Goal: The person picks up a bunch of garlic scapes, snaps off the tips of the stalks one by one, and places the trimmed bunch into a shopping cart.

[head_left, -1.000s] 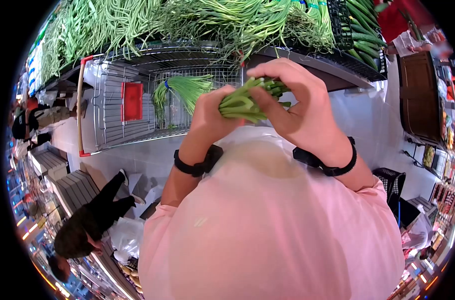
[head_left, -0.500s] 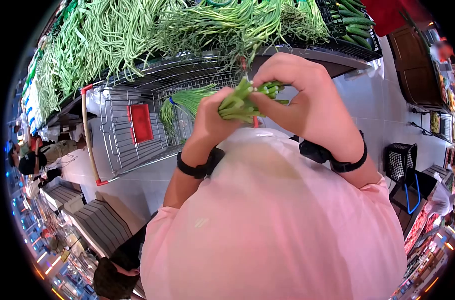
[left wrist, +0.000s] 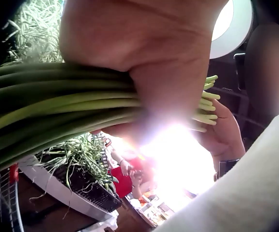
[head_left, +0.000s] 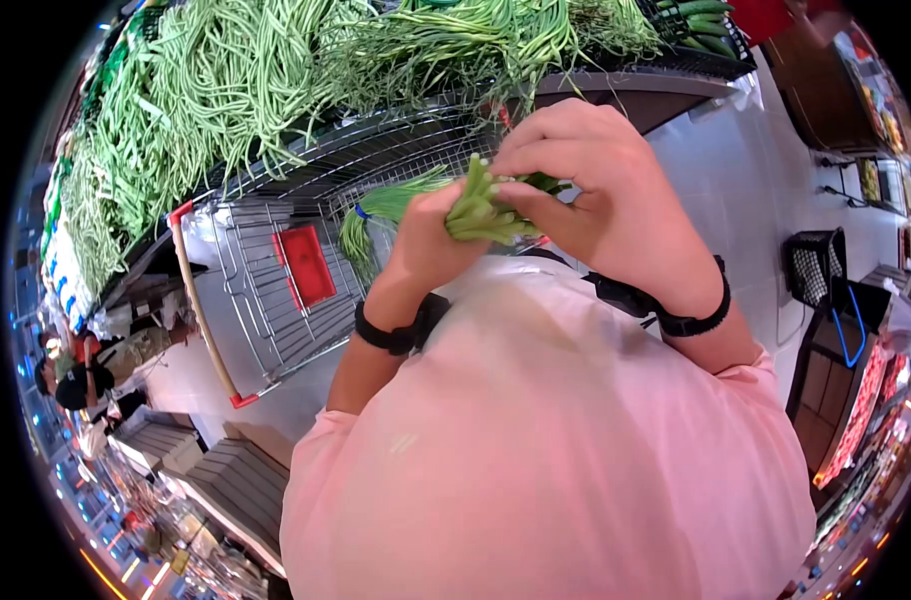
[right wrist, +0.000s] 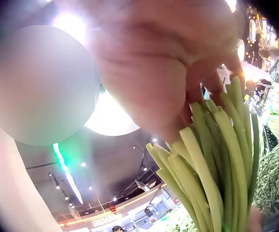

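Observation:
My left hand [head_left: 425,240] grips a bunch of green garlic scapes [head_left: 480,218] in front of my chest. Long stalks [left wrist: 57,106] run out of that fist to one side in the left wrist view, their pale cut ends out of the other. My right hand [head_left: 605,190] is at those cut ends, thumb and forefinger pinching among them. In the right wrist view the ends [right wrist: 207,159] fan out unevenly below the palm. Another green bunch [head_left: 405,200] with a blue band lies in the shopping cart [head_left: 207,310] beyond my left hand.
Long beans [head_left: 245,80] and more green stalks [head_left: 495,40] heap on the stall ahead, cucumbers [head_left: 710,25] at its right end. The cart stands against the stall. A black basket [head_left: 813,262] with a blue handle is at right. People [head_left: 85,380] are at far left.
The head view has turned, so the cart slants more and the basket shows fully. Both hands stay on the garlic scapes; the cut ends at the right fingertips have shifted a little upright.

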`<state>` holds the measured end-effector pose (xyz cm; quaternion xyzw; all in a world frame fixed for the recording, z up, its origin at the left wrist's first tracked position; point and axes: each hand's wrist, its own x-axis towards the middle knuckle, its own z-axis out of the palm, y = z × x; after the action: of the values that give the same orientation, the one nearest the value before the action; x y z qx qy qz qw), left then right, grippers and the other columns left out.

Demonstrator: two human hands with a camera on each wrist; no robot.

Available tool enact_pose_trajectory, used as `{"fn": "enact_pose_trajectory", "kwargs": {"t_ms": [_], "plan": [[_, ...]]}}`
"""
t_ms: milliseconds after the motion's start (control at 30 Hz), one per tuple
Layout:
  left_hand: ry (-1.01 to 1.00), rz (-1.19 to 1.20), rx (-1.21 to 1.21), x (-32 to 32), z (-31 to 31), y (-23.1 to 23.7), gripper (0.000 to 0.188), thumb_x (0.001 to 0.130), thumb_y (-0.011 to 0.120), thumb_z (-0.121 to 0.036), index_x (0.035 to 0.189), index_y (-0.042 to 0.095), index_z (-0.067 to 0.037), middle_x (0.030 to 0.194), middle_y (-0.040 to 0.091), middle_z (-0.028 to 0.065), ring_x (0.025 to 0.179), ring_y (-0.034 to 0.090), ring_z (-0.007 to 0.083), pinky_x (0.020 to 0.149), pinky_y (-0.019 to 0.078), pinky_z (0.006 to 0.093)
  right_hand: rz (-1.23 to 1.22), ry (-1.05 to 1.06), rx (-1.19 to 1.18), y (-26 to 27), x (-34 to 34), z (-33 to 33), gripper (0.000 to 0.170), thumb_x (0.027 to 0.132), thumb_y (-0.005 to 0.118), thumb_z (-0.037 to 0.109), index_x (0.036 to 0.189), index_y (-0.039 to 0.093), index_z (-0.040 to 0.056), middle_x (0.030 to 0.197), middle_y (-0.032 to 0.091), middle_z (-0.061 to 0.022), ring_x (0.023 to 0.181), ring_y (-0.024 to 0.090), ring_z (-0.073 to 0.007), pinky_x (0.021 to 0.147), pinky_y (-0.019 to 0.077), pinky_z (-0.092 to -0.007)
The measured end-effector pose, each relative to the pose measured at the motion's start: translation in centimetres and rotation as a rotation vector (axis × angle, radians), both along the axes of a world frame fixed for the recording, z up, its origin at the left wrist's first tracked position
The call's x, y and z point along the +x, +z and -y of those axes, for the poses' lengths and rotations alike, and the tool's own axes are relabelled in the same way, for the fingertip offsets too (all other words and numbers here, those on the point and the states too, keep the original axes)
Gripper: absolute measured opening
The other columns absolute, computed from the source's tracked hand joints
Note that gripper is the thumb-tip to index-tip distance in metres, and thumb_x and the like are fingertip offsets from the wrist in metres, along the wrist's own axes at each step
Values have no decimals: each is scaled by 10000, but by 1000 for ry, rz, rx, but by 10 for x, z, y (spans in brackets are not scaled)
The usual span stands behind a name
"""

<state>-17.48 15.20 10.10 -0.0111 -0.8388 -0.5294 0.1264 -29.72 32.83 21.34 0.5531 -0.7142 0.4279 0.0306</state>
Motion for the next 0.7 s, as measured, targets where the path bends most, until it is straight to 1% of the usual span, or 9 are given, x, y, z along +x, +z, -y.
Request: {"fn": "enact_pose_trajectory", "kwargs": {"t_ms": [33,133,233,333,433,533,633,700], "plan": [[-20,10,23,0,2,0,351,812,833,-48,1147,729,-55,953,761,85,802,722,238,753,569,353,-15,-26,-1,0,3,0,136,810,828,90,922,753,75,876,697,-37,857,655,-272,721,469,-386],[-58,3,95,-2,1,-2,341,815,829,-45,1141,729,-53,946,761,86,799,724,230,750,569,352,83,-89,-73,-9,11,-2,121,831,827,110,925,759,76,856,694,-32,809,652,-262,713,450,-374],[-104,-8,132,-9,-4,-7,346,817,834,-51,1147,733,-55,942,763,85,802,728,225,750,570,349,104,-146,-126,-10,15,-9,112,841,827,108,918,757,65,828,686,-46,765,645,-263,703,452,-375],[-115,-27,117,-18,-15,-4,371,810,850,-65,1163,739,-63,945,769,84,807,732,219,753,573,345,100,-168,-159,-16,11,-18,121,821,838,79,906,755,55,814,685,-67,736,641,-266,677,461,-377],[-105,-13,120,-27,-28,1,403,796,871,-78,1179,745,-71,948,777,78,814,739,209,756,577,341,80,-198,-207,-17,5,-25,140,791,852,47,892,755,51,808,686,-84,746,648,-271,660,481,-380],[-74,43,99,-36,-40,-1,401,772,892,-91,1149,753,-78,927,775,83,793,738,219,738,573,344,88,-205,-189,-19,-7,-36,173,756,863,21,887,751,46,814,693,-93,763,661,-286,668,507,-390],[-47,100,66,-46,-48,-8,371,749,907,-112,1086,757,-77,887,759,103,759,726,262,708,559,354,14,-170,-90,-14,-26,-52,155,768,853,66,876,744,47,837,711,-83,793,681,-293,693,529,-397],[-36,127,52,-50,-53,-13,346,741,910,-127,1045,753,-74,863,745,119,744,714,299,693,551,364,-50,-139,72,-8,-41,-68,143,787,838,116,869,740,51,841,712,-69,808,686,-294,705,535,-404]]}}
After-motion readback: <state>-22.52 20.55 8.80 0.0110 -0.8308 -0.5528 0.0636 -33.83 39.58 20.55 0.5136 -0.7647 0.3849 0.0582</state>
